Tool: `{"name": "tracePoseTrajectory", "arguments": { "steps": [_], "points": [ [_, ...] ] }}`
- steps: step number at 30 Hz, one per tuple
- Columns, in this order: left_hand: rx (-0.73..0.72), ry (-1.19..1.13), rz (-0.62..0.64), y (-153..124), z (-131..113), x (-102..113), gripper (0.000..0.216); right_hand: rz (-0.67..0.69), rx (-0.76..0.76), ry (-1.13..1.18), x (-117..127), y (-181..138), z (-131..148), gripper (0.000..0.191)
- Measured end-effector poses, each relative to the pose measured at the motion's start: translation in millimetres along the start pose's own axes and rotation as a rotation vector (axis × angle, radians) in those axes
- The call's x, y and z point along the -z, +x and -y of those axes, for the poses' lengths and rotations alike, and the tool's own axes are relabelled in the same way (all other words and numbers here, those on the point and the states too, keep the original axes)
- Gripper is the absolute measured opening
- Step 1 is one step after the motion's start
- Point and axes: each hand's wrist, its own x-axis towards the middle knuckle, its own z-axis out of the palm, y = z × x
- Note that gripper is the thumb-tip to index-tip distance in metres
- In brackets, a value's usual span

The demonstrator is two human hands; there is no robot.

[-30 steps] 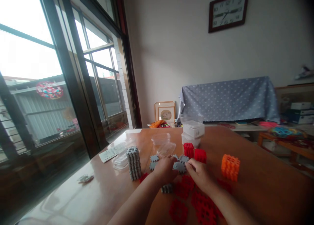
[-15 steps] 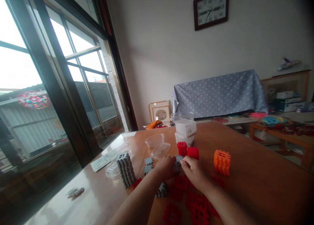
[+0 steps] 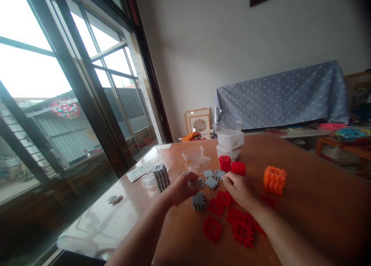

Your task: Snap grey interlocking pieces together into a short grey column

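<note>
My left hand [image 3: 183, 188] is curled around the edge of a grey interlocking tile [image 3: 198, 183], thumb and fingers closing on it. My right hand [image 3: 238, 188] has its fingertips pinched at the near corner of another grey notched tile [image 3: 219, 175]. Between the hands lie two more flat grey tiles, the nearer one [image 3: 211, 182] lying close to the right fingertips. A short stack of grey tiles [image 3: 198, 201] sits just below my left hand. Red openwork tiles [image 3: 216, 206] are scattered in front of my right wrist.
A tall grey stack [image 3: 161, 178] stands left, an orange stack [image 3: 274, 180] right. Red stacks [image 3: 225, 163] stand before white lidded boxes [image 3: 230, 141]. A clear tub [image 3: 193, 154], a lid [image 3: 199, 164], a paper [image 3: 138, 173] and a small packet [image 3: 114, 199] lie on the table.
My hands have moved apart, the left one leftward with a grey tile. Grey tiles between them now show more clearly. The whole view has shifted downward and to the left.
</note>
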Motion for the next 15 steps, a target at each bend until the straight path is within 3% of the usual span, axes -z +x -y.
{"name": "tracePoseTrajectory", "arguments": {
  "steps": [5,15],
  "points": [
    [0.019,0.01,-0.015,-26,5,-6,0.04,0.001,0.012,-0.016,-5,-2,-7,0.041],
    [0.077,0.077,0.074,-35,7,-16,0.053,-0.027,0.013,-0.017,-9,-2,-15,0.039]
  ]
}}
